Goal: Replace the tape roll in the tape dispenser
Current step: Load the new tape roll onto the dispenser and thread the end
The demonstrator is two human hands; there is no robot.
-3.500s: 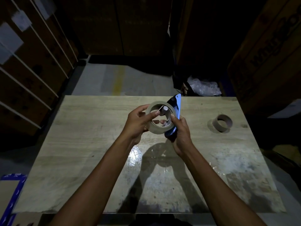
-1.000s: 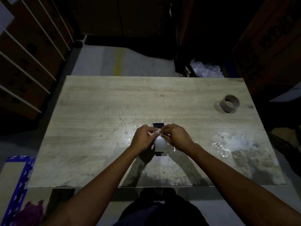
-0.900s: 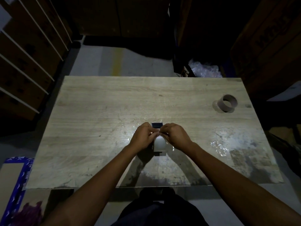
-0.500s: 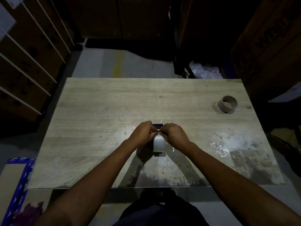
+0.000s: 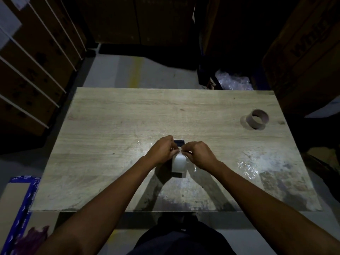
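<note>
Lifted no longer, the dispenser (image 5: pixel 178 142) sits on the worktop (image 5: pixel 110 126), roll (image 5: pixel 178 162) seated; my left hand (image 5: pixel 162 150) and right hand (image 5: pixel 199 153) pinch its loose end for threading.

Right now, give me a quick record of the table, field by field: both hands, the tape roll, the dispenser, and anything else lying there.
left grip: hand pinches the top of the tape roll
right grip: hand pinches the same spot from the other side
tape roll: white, upright between the hands, on the dispenser
dispenser: mostly hidden; blue end shows beyond the fingers; stands on the table
empty core: far right of the table, apart from both hands
clear film: crumpled, right of the right forearm
</note>
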